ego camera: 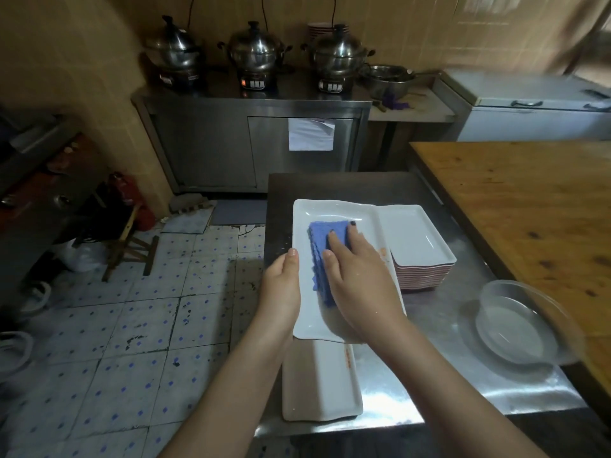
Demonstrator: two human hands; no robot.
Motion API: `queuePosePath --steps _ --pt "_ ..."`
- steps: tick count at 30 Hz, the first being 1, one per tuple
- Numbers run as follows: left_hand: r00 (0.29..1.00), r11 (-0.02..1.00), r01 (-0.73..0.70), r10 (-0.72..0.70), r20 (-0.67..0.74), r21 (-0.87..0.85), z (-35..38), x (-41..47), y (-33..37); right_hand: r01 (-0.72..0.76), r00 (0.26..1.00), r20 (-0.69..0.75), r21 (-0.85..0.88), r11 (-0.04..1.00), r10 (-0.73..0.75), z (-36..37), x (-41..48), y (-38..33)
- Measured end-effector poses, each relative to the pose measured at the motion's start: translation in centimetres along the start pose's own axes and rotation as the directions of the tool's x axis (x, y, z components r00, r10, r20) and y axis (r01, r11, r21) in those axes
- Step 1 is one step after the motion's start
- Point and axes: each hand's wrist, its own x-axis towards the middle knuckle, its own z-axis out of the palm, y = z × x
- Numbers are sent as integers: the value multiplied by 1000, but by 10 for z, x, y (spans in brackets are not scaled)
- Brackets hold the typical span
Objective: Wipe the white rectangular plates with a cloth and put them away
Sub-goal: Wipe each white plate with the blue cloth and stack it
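Steel bench (446, 328) fills the middle of the kitchen, butted against a wooden table (529, 209) on its right, with three lidded electric pots (254, 51) lined up on a steel cabinet (231, 143) by the far wall. On the bench sits a tall stack of white rectangular plates (420, 256) with red-striped edges, and nearer the person lies another plate (320, 391), partly hidden under the one being handled. A clear bowl (519, 322) stands at the bench's right side, next to the wooden table. The plate in hand (307, 219) is held over the bench's left edge. The left hand (284, 285) grips its left rim, thumb on top and fingers curled beneath. The right hand (360, 279) lies flat, fingers spread, pressing a folded blue cloth (325, 256) against the plate's inner surface, near its middle.
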Motion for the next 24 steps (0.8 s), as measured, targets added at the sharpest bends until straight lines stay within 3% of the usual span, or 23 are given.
queuePosePath --steps 5,8,12,15,19,22,24 --pt "1000 1000 5 -5 1 -5 -1 -3 -1 -70 994 -84 -26 997 67 -6 -3 1" --pt "1000 1000 -3 2 -14 -7 1 -6 -5 -133 987 -80 72 989 139 -9 0 -1" --pt "1000 1000 9 -9 -28 -3 1 -10 -13 -314 950 92 266 912 300 -12 8 4" --pt "999 1000 19 -19 -26 3 -3 -9 -23 -382 919 245 372 846 308 -11 10 13" --pt "995 996 91 -91 -50 0 -11 -5 -46 -507 853 464 622 597 240 -3 0 27" --pt "985 985 170 -170 -28 10 -18 -4 -69 -578 815 540 734 356 210 9 -7 42" --pt "975 974 221 -220 -23 54 -23 -3 -88 -606 795 561 749 266 232 18 -10 51"
